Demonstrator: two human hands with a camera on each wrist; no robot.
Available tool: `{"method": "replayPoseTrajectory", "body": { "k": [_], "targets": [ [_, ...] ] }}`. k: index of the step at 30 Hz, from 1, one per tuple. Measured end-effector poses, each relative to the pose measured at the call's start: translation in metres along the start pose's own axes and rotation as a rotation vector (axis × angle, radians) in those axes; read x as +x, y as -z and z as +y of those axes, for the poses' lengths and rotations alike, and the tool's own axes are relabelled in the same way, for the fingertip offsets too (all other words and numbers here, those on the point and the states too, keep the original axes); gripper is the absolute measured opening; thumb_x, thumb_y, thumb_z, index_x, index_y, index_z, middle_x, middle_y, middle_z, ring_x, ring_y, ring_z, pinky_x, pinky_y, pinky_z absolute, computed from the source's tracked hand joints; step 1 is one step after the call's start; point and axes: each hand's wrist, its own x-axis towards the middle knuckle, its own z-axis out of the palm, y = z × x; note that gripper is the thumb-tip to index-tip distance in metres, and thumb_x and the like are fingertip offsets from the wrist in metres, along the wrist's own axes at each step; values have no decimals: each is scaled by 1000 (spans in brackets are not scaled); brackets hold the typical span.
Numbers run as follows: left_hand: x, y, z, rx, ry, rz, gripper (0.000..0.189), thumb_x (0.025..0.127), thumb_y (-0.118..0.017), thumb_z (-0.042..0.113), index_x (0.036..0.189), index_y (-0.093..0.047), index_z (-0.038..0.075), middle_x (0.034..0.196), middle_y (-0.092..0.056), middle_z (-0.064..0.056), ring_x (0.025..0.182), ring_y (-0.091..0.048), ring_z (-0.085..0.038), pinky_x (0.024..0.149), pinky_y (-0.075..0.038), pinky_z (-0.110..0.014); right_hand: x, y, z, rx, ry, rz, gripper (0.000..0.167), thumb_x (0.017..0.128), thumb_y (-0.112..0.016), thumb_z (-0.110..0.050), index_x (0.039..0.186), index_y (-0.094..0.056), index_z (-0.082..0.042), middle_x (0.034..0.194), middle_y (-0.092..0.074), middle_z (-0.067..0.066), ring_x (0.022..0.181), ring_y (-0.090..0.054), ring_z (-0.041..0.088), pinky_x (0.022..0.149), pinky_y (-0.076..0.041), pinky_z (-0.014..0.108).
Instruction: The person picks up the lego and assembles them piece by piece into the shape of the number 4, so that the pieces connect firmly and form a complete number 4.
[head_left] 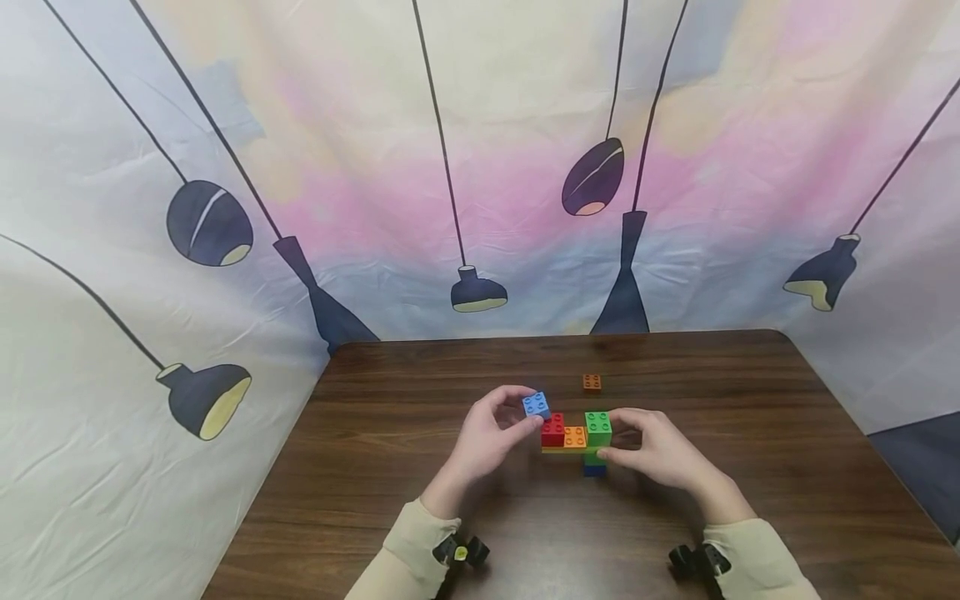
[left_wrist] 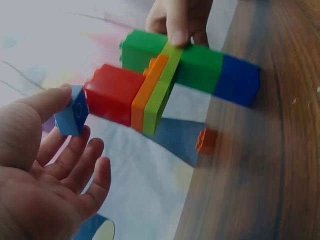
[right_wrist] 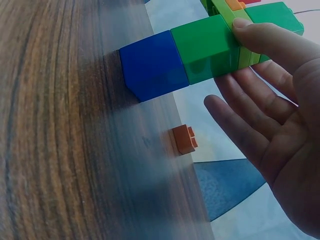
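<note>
Between thumb and fingers my left hand (head_left: 483, 433) pinches a light blue toy brick (head_left: 536, 405). That brick is tilted, right beside the top of a red brick (left_wrist: 114, 94). The red brick sits on a flat orange brick (head_left: 574, 437), which lies over a long lime green plate (left_wrist: 161, 95). At the plate's other end stands a green brick (head_left: 597, 427). Below it, another green brick (right_wrist: 206, 50) rests on a dark blue brick (right_wrist: 154, 66) at the bottom. My right hand (head_left: 660, 450) grips this stack, its thumb at the plate's end.
A small brown-orange brick (head_left: 592, 382) lies alone on the wooden table (head_left: 375, 467), behind the stack. Past the table's far edge hangs a cloth (head_left: 525, 233) printed with lamps. The red end of the structure overhangs the tabletop.
</note>
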Motion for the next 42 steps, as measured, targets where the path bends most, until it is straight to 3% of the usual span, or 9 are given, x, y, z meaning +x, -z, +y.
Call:
{"method": "replayPoseTrajectory", "body": {
  "k": [5, 12, 25, 34, 42],
  "targets": [
    [-3, -8, 2, -12, -20, -42, 37, 97, -83, 26, 131, -70, 22, 122, -68, 0, 104, -70, -24, 89, -62, -38, 0, 0, 0, -7, -4, 0, 43, 92, -88, -32, 125, -72, -10, 114, -75, -2, 102, -74, 16, 88, -63, 36],
    [-4, -15, 3, -38, -36, -80, 35, 98, -81, 24, 131, -70, 25, 123, -66, 2, 112, -71, -33, 86, -63, -31, 0, 0, 0, -12, 7, 3, 42, 92, -88, -32, 125, -73, -11, 113, -75, -2, 101, -75, 15, 87, -63, 35],
    [-3, -18, 2, -147, -6, -146, 38, 100, -79, 16, 135, -65, 21, 131, -65, -4, 122, -69, -22, 101, -56, -33, 0, -1, 2, -4, 17, 2, 42, 92, -88, -33, 125, -73, -12, 114, -75, -3, 102, -75, 14, 88, -63, 35],
    [-3, -13, 1, -107, -77, -137, 37, 100, -79, 17, 135, -69, 17, 129, -66, -4, 120, -68, -34, 101, -58, -37, 1, -1, 2, -3, 18, -5, 42, 92, -88, -33, 125, -73, -12, 114, -75, -3, 102, -74, 14, 88, -62, 32],
    [-3, -15, -2, -146, -63, -131, 39, 99, -79, 17, 135, -66, 17, 126, -67, -6, 114, -71, -25, 98, -59, -34, 0, -1, 3, -9, 16, -3, 43, 92, -88, -33, 125, -73, -11, 113, -75, -3, 102, -74, 14, 88, -62, 33]
  ]
}}
